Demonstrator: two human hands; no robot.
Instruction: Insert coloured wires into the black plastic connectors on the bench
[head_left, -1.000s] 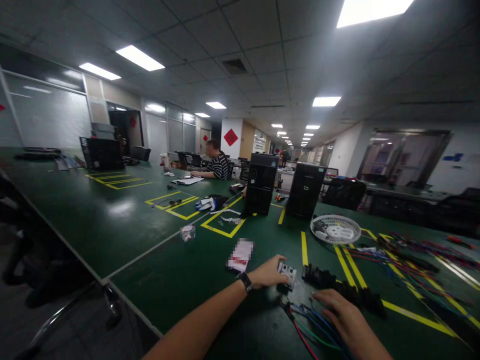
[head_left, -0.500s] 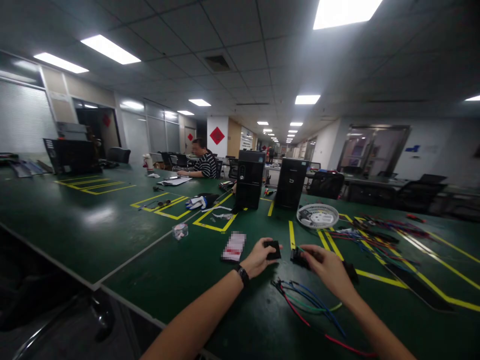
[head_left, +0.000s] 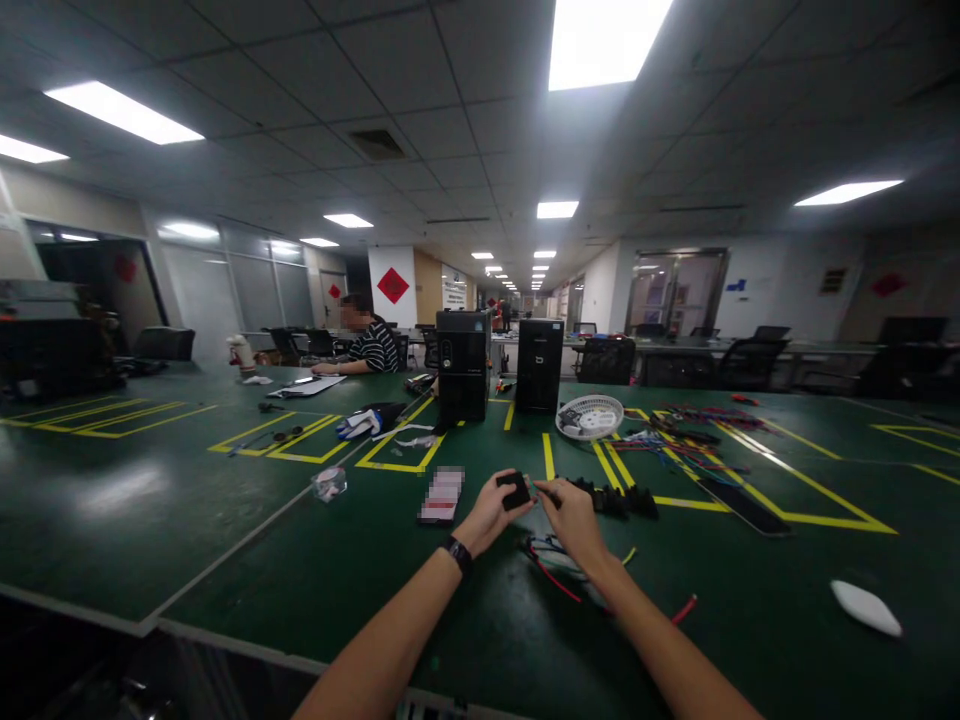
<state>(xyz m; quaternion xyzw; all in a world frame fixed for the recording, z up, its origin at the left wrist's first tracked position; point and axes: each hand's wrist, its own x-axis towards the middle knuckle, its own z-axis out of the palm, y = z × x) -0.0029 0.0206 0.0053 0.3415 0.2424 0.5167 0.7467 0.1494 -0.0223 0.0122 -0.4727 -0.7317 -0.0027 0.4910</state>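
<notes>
My left hand (head_left: 491, 510) is closed on a small black block (head_left: 517, 490), held just above the green table (head_left: 337, 580); a watch sits on that wrist. My right hand (head_left: 568, 510) is right beside it, its fingers pinched at the block's right side on something too small to make out. Beneath both hands lies a bundle of red, blue and green wires (head_left: 559, 565). A row of black connector parts (head_left: 615, 497) lies just to the right of my hands.
Two black computer towers (head_left: 463, 364) stand further back, with a white round basket (head_left: 589, 417) and a heap of coloured cables (head_left: 675, 440) to the right. A blurred card (head_left: 441, 495), a small clear box (head_left: 329, 483) and gloves (head_left: 358, 424) lie left. A person in a striped shirt (head_left: 367, 345) sits far back.
The view has swung right. My right hand has left the wires and come up to meet the left, which now grips a black block in place of the light-faced part.
</notes>
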